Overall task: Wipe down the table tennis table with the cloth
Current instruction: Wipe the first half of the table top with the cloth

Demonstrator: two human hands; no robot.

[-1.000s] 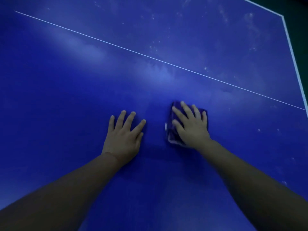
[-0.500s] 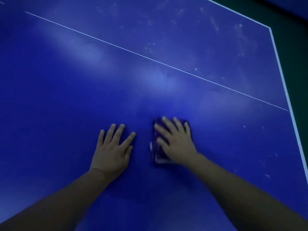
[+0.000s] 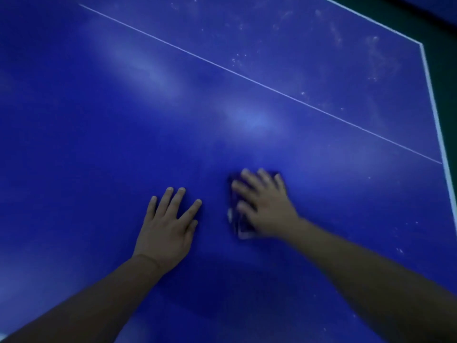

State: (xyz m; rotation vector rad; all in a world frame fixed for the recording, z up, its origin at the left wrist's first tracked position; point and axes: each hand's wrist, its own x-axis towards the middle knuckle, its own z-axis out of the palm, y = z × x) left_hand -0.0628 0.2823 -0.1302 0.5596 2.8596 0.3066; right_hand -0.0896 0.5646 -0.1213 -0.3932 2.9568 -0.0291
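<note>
The blue table tennis table (image 3: 103,149) fills the view, with a thin white centre line running from upper left to right. A small dark folded cloth (image 3: 236,219) lies flat on it near the middle. My right hand (image 3: 264,206) presses on the cloth with straight, spread fingers and covers most of it; the hand is blurred. My left hand (image 3: 168,229) rests flat on the bare table just left of the cloth, fingers spread, holding nothing.
The table's white edge line (image 3: 435,115) runs down the right side, with a dark green floor (image 3: 445,58) beyond it. White dust specks and smears (image 3: 371,58) cover the far right part of the table beyond the centre line.
My right hand and the cloth have slid slightly toward me across the table and now show motion blur. The left hand has stayed flat in the same place on the table.
</note>
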